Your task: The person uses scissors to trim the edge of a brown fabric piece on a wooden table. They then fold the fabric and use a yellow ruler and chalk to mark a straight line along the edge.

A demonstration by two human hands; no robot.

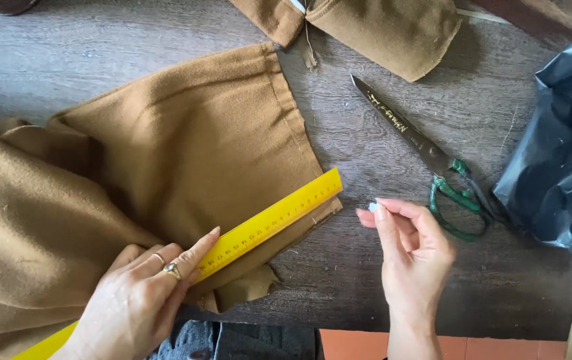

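Nearest the camera, the left hand (pixel 140 293) lies flat with its fingers stretched out and together, pressing down on a yellow ruler (pixel 259 227) rather than gripping it. That ruler runs slantwise across the lower edge of a piece of brown cloth (pixel 186 147), its far end reaching just past the cloth's corner. A grey garment (pixel 232 340) shows at the bottom edge, below the table.

Just to the right, the right hand (pixel 409 250) hovers over the bare wooden table (pixel 339 280), close to the ruler's end but not touching it. Its thumb and forefinger are pinched shut on a small pale bit, likely tailor's chalk (pixel 372 207); the other fingers are loosely curled.

As far as can be judged, the measuring is set up: the cloth is spread, the ruler is laid and held. No drawn line can be seen along the ruler yet, so the marking seems undone, and the cloth beside it is uncut.

Farther off, a pair of scissors (pixel 432 157) with green handles lies closed on the table, well apart from both hands. A black plastic bag (pixel 566 153) sits at the right edge, and another brown piece (pixel 386 30) lies at the far side.
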